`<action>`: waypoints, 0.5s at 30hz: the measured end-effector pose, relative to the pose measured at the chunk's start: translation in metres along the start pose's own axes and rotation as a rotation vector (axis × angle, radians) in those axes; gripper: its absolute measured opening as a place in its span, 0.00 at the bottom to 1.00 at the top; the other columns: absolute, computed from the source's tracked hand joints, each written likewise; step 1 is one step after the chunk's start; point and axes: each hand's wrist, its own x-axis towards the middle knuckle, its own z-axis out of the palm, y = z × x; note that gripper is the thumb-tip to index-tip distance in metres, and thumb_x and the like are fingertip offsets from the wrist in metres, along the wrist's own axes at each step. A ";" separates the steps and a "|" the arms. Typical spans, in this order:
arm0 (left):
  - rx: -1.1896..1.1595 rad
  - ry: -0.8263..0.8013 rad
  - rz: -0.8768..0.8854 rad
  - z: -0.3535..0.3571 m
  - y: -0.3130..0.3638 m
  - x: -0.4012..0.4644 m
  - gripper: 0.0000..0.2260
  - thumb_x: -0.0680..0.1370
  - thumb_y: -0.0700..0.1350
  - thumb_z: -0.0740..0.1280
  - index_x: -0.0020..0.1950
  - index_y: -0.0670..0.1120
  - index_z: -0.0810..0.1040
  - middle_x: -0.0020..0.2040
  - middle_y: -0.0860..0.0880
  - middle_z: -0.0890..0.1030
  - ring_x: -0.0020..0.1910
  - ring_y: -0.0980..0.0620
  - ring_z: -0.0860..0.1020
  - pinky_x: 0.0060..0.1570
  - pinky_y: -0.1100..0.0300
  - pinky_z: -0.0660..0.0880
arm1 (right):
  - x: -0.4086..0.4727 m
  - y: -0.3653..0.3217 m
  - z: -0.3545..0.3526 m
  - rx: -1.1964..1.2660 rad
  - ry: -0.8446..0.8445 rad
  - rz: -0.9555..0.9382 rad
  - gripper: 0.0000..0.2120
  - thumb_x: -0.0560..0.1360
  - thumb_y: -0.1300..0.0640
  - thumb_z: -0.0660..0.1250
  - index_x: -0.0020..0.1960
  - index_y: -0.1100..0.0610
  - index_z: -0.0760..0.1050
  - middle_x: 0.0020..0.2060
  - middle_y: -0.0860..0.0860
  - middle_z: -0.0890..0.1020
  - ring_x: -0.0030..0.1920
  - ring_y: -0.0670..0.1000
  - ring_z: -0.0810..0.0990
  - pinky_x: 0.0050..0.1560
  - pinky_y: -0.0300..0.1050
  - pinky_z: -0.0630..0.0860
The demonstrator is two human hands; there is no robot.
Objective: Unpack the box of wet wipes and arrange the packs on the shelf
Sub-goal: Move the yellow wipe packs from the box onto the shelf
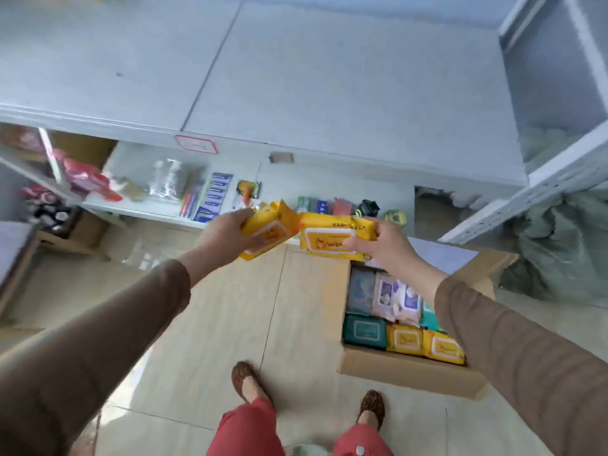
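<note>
Left hand (227,230) grips one yellow wipes pack (268,230); right hand (383,241) grips a second yellow pack (332,240). Both held above floor, before the white shelf (296,93). Open cardboard box (408,373) of packs at near right.

Bright, even daylight; soft shadows; slight motion blur; wide-angle bending at edges.

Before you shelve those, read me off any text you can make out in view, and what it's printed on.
"BABY WIP…": top edge of the yellow wipes pack in the right hand; rest blurred.
"wips": its white lid label, partly behind fingers.
Yellow pack in the left hand: print blurred.
Red-bordered tag on the grey shelf edge: unreadable.
Packs in the cardboard box: too small.
</note>
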 end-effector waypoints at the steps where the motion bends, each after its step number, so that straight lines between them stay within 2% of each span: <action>1: 0.018 0.018 0.005 -0.030 -0.015 -0.002 0.20 0.64 0.64 0.70 0.44 0.51 0.73 0.35 0.51 0.77 0.37 0.47 0.76 0.36 0.54 0.71 | 0.009 -0.028 0.016 0.012 -0.005 -0.026 0.17 0.69 0.50 0.78 0.54 0.55 0.82 0.40 0.52 0.85 0.36 0.43 0.80 0.39 0.40 0.76; 3: 0.034 0.071 0.015 -0.088 -0.043 -0.003 0.22 0.62 0.65 0.68 0.47 0.51 0.74 0.37 0.51 0.78 0.39 0.45 0.77 0.40 0.51 0.74 | 0.027 -0.083 0.047 0.015 -0.005 -0.074 0.14 0.70 0.52 0.78 0.54 0.54 0.82 0.44 0.55 0.86 0.39 0.45 0.82 0.40 0.36 0.76; 6: 0.063 0.147 0.043 -0.165 -0.081 -0.001 0.21 0.66 0.64 0.73 0.48 0.49 0.76 0.37 0.51 0.78 0.39 0.47 0.77 0.37 0.55 0.72 | 0.054 -0.153 0.090 0.031 -0.024 -0.117 0.13 0.71 0.50 0.77 0.52 0.54 0.81 0.47 0.54 0.86 0.47 0.51 0.84 0.50 0.43 0.79; 10: 0.064 0.202 0.057 -0.247 -0.123 0.018 0.16 0.68 0.56 0.76 0.45 0.47 0.76 0.36 0.50 0.78 0.36 0.49 0.75 0.34 0.57 0.69 | 0.093 -0.235 0.128 0.034 -0.026 -0.230 0.13 0.72 0.52 0.76 0.54 0.53 0.82 0.47 0.54 0.86 0.48 0.53 0.85 0.49 0.46 0.80; 12: 0.112 0.234 0.057 -0.280 -0.143 0.037 0.15 0.69 0.55 0.76 0.45 0.48 0.75 0.36 0.49 0.78 0.37 0.47 0.76 0.35 0.55 0.72 | 0.118 -0.268 0.142 0.030 -0.018 -0.272 0.11 0.71 0.52 0.76 0.52 0.52 0.82 0.46 0.51 0.86 0.47 0.52 0.85 0.51 0.48 0.80; 15: 0.185 0.258 0.055 -0.324 -0.167 0.076 0.14 0.69 0.55 0.75 0.46 0.50 0.76 0.37 0.50 0.79 0.38 0.47 0.77 0.39 0.52 0.75 | 0.164 -0.305 0.162 0.070 -0.008 -0.302 0.13 0.71 0.52 0.77 0.54 0.48 0.81 0.46 0.47 0.86 0.46 0.46 0.84 0.50 0.42 0.79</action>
